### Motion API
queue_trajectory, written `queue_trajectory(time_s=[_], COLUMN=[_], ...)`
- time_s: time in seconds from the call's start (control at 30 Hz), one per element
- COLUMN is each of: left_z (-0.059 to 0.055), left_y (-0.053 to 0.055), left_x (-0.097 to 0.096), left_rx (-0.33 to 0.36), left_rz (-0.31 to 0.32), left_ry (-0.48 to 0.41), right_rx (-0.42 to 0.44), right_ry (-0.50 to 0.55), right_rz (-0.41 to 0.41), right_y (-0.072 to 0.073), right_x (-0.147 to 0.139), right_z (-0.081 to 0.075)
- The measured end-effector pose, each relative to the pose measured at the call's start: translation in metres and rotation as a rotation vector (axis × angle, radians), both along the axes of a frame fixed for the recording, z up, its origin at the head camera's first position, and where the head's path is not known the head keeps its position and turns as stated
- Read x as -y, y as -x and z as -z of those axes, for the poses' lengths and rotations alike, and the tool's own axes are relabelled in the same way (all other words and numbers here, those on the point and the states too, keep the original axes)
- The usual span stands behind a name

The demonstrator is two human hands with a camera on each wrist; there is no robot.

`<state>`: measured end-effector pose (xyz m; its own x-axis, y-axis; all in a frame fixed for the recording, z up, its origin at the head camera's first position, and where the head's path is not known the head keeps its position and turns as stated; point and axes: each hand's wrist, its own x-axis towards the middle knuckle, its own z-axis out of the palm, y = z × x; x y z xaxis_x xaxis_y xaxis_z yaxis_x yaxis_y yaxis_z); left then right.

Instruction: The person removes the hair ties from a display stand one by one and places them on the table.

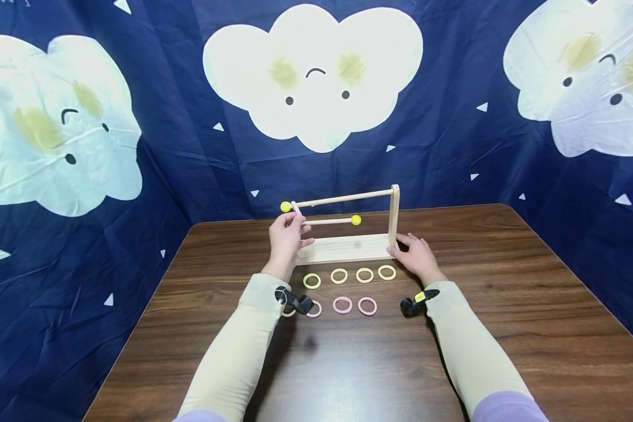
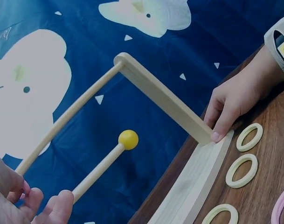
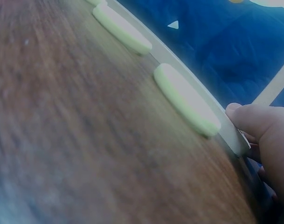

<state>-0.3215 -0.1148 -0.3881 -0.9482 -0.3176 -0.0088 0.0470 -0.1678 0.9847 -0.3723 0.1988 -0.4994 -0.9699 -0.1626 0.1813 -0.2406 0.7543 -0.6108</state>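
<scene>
A wooden stand has a flat base [image 1: 343, 249], an upright [image 1: 394, 217] at its right end, and two rods. The upper rod [image 1: 348, 198] runs left to a yellow ball [image 1: 285, 206]; the lower rod [image 1: 328, 221] ends at its right in another yellow ball [image 1: 356, 220]. Between thumb and fingers, my left hand [image 1: 285, 239] pinches a pink ring [image 1: 295, 207], which looks to be around the upper rod just beside its ball. My right hand [image 1: 418, 258] grips the base's right end by the upright, thumb on top. My left fingers hide the lower rod's left end.
In front of the base lies a row of several yellow-green rings [image 1: 387, 279]. Nearer is a row of several pink rings [image 1: 368, 315], its left end partly covered by the left wrist camera [image 1: 295, 301]. A blue cloud-patterned cloth [image 1: 453, 170] hangs behind the brown table [image 1: 506, 281].
</scene>
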Motion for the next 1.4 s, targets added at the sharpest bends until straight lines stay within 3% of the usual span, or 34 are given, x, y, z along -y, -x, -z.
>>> queue_trajectory(time_s=[0.7, 0.8, 1.0, 1.1, 1.4], left_z=[0.012, 0.012, 0.011, 0.008, 0.003], left_y=[0.005, 0.005, 0.005, 0.002, -0.008], left_x=[0.028, 0.032, 0.041, 0.042, 0.035], left_rx=[-0.008, -0.039, -0.137, -0.184, -0.326], left_rz=[-0.098, -0.136, -0.271, -0.304, -0.285], left_ry=[0.034, 0.115, 0.416, 0.527, 0.6], right_rx=[-0.036, -0.034, -0.028, -0.023, -0.018], right_ry=[0.016, 0.011, 0.015, 0.02, 0.022], right_rz=[-0.002, -0.004, -0.007, -0.005, 0.0], right_y=[-0.004, -0.004, -0.004, -0.004, -0.002], right_x=[-0.003, -0.003, -0.003, -0.003, -0.001], right_z=[0.007, 0.006, 0.006, 0.005, 0.002])
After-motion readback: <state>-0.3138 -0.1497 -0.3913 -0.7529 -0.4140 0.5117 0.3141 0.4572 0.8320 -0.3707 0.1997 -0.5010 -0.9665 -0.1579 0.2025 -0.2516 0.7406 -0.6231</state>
